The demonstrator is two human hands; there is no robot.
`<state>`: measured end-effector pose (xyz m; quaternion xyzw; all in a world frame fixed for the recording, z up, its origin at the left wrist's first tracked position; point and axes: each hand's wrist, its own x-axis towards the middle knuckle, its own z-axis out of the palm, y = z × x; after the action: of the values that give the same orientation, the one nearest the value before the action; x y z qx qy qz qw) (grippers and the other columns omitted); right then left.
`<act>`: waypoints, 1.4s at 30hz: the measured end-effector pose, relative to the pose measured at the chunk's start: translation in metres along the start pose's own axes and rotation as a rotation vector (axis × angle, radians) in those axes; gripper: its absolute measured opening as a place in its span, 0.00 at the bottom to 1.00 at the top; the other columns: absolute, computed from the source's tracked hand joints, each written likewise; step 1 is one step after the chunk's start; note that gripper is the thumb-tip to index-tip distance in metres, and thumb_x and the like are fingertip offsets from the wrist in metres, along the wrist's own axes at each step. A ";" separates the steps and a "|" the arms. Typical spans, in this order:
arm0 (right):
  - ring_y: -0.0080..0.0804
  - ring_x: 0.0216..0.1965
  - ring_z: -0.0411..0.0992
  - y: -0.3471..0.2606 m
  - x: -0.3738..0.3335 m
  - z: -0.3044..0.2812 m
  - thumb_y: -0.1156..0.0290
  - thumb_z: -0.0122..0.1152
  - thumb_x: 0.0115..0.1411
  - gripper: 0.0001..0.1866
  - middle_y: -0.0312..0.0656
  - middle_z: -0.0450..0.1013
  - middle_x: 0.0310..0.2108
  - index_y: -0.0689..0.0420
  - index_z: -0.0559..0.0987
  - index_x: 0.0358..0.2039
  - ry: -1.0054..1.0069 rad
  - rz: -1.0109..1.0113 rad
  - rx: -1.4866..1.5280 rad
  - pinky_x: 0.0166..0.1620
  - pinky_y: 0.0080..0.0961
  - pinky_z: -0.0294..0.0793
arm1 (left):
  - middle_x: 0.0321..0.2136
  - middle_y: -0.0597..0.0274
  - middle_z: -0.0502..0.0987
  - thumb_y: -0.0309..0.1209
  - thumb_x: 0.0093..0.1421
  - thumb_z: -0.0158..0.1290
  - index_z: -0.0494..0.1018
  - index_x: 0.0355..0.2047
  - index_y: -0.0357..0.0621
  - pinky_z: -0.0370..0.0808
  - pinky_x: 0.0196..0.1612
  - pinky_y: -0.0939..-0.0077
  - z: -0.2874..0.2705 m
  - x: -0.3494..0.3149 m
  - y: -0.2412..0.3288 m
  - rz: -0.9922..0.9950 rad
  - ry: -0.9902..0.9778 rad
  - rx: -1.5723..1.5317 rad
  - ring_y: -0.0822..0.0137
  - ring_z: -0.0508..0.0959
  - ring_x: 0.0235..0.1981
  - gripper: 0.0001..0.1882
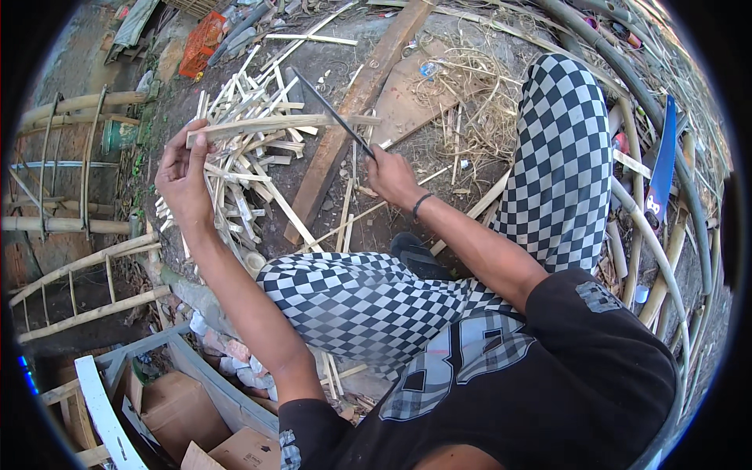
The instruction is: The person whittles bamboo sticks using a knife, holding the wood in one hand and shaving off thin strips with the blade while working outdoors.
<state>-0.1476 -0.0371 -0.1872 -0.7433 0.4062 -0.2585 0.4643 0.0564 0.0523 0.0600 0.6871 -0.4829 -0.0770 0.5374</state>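
My left hand (186, 168) grips one end of a pale split-bamboo strip (266, 124), thumb on the near side. The strip lies almost level, pointing right. My right hand (392, 178) is closed round the lower end of a long, dark-bladed knife (323, 100); its handle is hidden in the fist. The blade slants up to the left and crosses the strip near its right end; whether it is cutting in cannot be seen. Below them runs a thick brown wooden beam (315, 192). A heap of cut bamboo pieces (243, 207) lies under the strip.
Beyond the beam are a flat brown board (403, 98) and curly shavings (501, 102). A blue handsaw (664, 160) and long poles (666, 270) lie at right. An orange crate (201, 43) stands far left. Bamboo ladder-like frames (86, 323) and cardboard boxes (184, 411) are nearer left.
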 end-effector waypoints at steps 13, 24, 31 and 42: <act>0.65 0.30 0.72 -0.079 0.007 -0.058 0.63 0.47 0.67 0.17 0.62 0.72 0.24 0.66 0.75 0.31 0.084 -0.189 0.133 0.37 0.54 0.69 | 0.45 0.54 0.79 0.15 0.52 0.62 0.80 0.42 0.37 0.77 0.43 0.80 0.014 -0.009 0.019 0.262 0.013 0.182 0.72 0.79 0.41 0.16; 0.63 0.27 0.73 -0.172 -0.040 -0.134 0.65 0.49 0.66 0.15 0.60 0.72 0.19 0.66 0.75 0.32 -0.003 -0.270 0.059 0.35 0.52 0.73 | 0.39 0.56 0.81 0.13 0.52 0.60 0.79 0.40 0.33 0.76 0.48 0.76 0.023 -0.023 0.043 0.365 -0.079 0.318 0.70 0.79 0.43 0.14; 0.62 0.32 0.75 -0.140 -0.022 -0.108 0.65 0.48 0.66 0.16 0.62 0.74 0.24 0.68 0.77 0.35 -0.089 -0.188 -0.065 0.40 0.52 0.74 | 0.35 0.58 0.82 0.14 0.52 0.61 0.79 0.38 0.32 0.76 0.46 0.78 0.022 -0.020 0.043 0.356 -0.101 0.325 0.72 0.80 0.40 0.11; 0.60 0.28 0.74 -0.130 -0.024 -0.104 0.64 0.47 0.67 0.16 0.58 0.74 0.22 0.65 0.77 0.36 -0.055 -0.219 -0.162 0.37 0.52 0.72 | 0.33 0.59 0.82 0.15 0.50 0.62 0.80 0.36 0.33 0.77 0.43 0.79 0.025 -0.021 0.038 0.343 -0.073 0.254 0.73 0.80 0.36 0.11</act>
<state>-0.1921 -0.0355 -0.0252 -0.8250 0.3294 -0.2533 0.3829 0.0081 0.0528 0.0716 0.6539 -0.6177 0.0521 0.4339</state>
